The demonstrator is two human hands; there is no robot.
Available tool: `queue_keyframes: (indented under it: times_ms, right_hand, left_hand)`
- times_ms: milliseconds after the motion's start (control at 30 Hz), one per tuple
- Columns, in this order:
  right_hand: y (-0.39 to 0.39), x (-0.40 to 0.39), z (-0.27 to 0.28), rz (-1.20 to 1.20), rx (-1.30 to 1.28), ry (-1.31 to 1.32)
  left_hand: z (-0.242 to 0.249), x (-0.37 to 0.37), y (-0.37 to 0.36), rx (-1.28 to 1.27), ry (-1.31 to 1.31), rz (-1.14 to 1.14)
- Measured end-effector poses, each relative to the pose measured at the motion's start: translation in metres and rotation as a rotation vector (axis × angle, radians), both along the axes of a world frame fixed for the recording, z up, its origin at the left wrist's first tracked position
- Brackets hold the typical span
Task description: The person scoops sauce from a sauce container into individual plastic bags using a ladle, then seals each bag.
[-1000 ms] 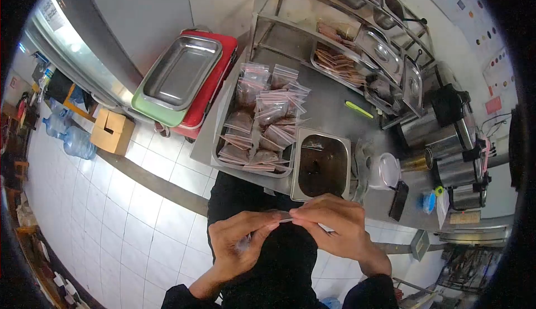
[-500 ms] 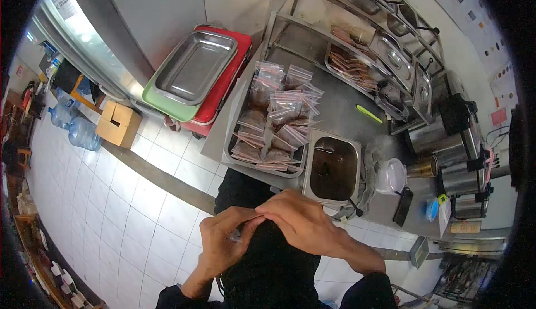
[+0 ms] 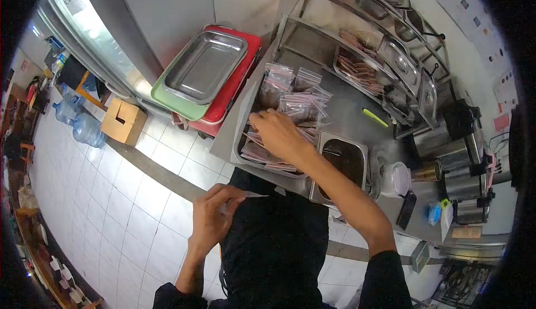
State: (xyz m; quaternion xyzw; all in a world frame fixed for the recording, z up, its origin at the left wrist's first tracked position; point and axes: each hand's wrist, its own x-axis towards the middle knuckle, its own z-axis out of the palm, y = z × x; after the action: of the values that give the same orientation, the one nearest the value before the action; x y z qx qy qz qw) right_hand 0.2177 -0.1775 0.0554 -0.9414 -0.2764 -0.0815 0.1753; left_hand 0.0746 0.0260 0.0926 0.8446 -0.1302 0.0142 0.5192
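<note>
My left hand point(image 3: 215, 211) is closed in a pinch on a small clear zip bag point(image 3: 255, 194), whose thin edge sticks out to the right past my fingertips. Most of that bag is hidden behind the fingers. My right hand point(image 3: 274, 134) reaches over the metal tray point(image 3: 237, 151), fingers curled down among the filled zip bags point(image 3: 301, 103). Its fingertips are hidden, and I cannot tell what they hold. The bags are stacked in rows with pinkish zip strips and dark brown contents.
Right of the tray stands a steel pan point(image 3: 364, 166) of dark liquid, partly under my right forearm. A yellow-green cutter point(image 3: 375, 117), a white tub point(image 3: 395, 179) and a black phone-like object point(image 3: 406, 210) lie on the counter. A steel tray point(image 3: 206, 66) rests on a red cooler point(image 3: 245, 71) at left.
My right hand has left my left hand and moved forward onto the bags in the tray. My left hand stays low near my body with the bag, its edge now showing.
</note>
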Motion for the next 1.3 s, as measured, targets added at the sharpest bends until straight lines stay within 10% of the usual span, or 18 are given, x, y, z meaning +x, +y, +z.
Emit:
queue_keyframes:
  times_ms: [600,1300]
  right_hand:
    - [-0.015,0.009,-0.014,0.03,-0.13,0.144]
    - [-0.044,0.09,-0.005,0.01,0.157,0.344]
  left_hand:
    - [-0.018,0.072,-0.004,0.648,-0.137,-0.342]
    - [-0.019,0.194,-0.028,0.637,-0.182,-0.815]
